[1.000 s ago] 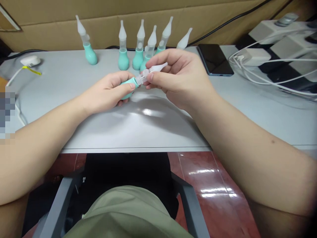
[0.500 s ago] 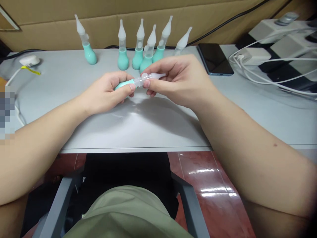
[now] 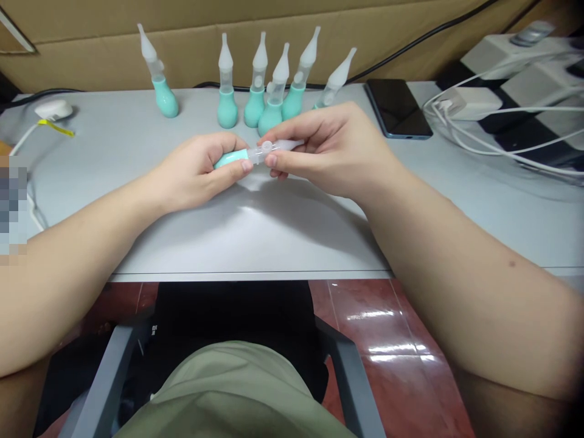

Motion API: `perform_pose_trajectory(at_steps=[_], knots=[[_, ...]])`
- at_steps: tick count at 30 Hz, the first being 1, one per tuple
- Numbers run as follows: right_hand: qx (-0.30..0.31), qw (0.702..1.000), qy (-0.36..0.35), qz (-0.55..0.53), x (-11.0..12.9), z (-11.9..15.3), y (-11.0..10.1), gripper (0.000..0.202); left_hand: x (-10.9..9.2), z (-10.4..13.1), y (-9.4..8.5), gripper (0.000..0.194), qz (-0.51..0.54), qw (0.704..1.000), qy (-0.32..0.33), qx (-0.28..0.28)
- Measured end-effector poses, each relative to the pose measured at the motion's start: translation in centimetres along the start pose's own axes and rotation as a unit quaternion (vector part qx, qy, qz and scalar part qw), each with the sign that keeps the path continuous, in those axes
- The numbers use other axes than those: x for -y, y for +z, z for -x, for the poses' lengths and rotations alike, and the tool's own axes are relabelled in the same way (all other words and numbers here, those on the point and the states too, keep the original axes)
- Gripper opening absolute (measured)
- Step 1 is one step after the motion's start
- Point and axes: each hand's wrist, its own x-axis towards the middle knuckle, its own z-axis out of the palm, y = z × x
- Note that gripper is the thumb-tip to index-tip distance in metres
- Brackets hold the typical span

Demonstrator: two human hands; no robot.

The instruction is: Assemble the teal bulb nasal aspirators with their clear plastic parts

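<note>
Above the desk my two hands hold one nasal aspirator [image 3: 233,158] lying sideways, its translucent tip pointing right. My left hand [image 3: 196,167] is closed around the teal bulb, with the thumb near the collar. My right hand [image 3: 331,149] pinches the clear tube and tip between thumb and fingers. Part of the bulb is hidden in the left palm. Several more aspirators stand behind my hands, among them one teal bulb with a clear tube [image 3: 227,109]. Another aspirator [image 3: 165,97] stands apart at the left, leaning slightly.
A dark phone [image 3: 396,108] lies on the grey desk [image 3: 182,255] at the right. Beside it are white chargers [image 3: 474,104] with tangled cables. A white plug [image 3: 53,109] with a yellow tie sits at the left. Cardboard [image 3: 109,30] stands along the back.
The held aspirator has turned slightly, so the round knob on its tube faces more toward me, and its tip sits a little lower. Both hands keep their hold.
</note>
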Motion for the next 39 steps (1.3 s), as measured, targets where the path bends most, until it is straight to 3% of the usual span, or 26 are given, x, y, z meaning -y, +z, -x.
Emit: perform_pose_trajectory(at_steps=[7,12,17,22,28,39], knots=[[-0.011,1.000,0.027,0.001,0.2,0.1,0.5,0.017,-0.3,0.0,-0.1,0.054,-0.018,1.000,0.007,0.006],[-0.007,1.000,0.005,-0.008,0.2,0.2,0.4,0.013,-0.6,0.1,0.0,0.044,0.000,1.000,0.006,-0.003],[-0.021,0.999,0.015,-0.039,0.0,0.3,0.0,0.021,-1.0,0.1,-0.1,0.033,-0.026,0.999,0.035,-0.026],[-0.004,0.997,0.052,-0.055,-0.3,0.0,-0.1,0.026,-0.7,0.0,-0.4,0.053,-0.110,0.992,0.050,-0.047],[-0.006,0.994,0.083,-0.077,0.4,0.0,0.4,0.014,-0.1,0.0,-0.2,0.028,-0.185,0.979,0.057,-0.062],[0.018,0.992,0.080,-0.093,0.1,0.1,0.4,0.011,0.4,-0.1,0.0,0.030,-0.219,0.969,0.094,-0.066]])
